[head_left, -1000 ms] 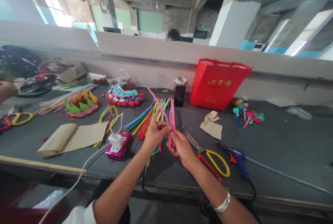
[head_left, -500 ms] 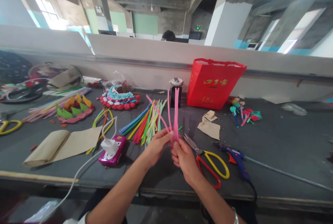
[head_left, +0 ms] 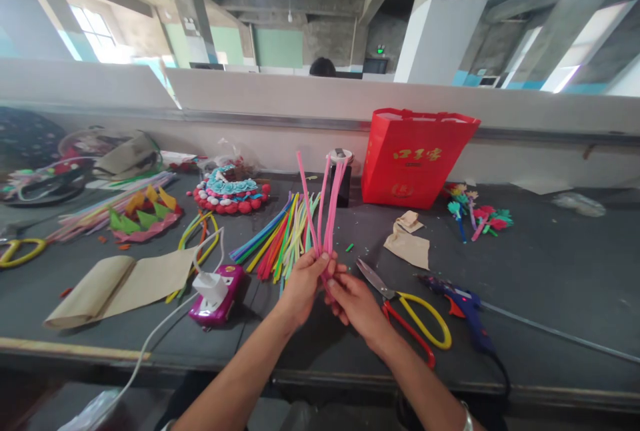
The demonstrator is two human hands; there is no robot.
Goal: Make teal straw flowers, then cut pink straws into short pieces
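Note:
Several pink pipe cleaners (head_left: pixel 334 207) stand upright in a bunch between my two hands, their tops fanned apart. My left hand (head_left: pixel 305 284) is closed round their lower part, thumb pressed on the stems. Just below it, my right hand (head_left: pixel 353 297) pinches the bottom ends, which its fingers partly hide. Behind my left hand lies a spread of coloured pipe cleaners (head_left: pixel 273 237) in blue, green, yellow, red and white. Scissors (head_left: pixel 400 297) with one red and one yellow handle rest on the table right of my right hand.
A blue glue gun (head_left: pixel 463 307) lies at the right, its cord over the edge. A purple power strip (head_left: pixel 220 301) with a white plug sits at left, beside brown paper (head_left: pixel 125 281). At the back stand a red bag (head_left: pixel 417 161) and a bottle (head_left: pixel 343 181). Pipe-cleaner flowers (head_left: pixel 480 217) lie beyond.
The pink pipe cleaners have spread further apart at the top, leaning differently. My left hand has shifted slightly towards the bunch's base. The view has moved a little.

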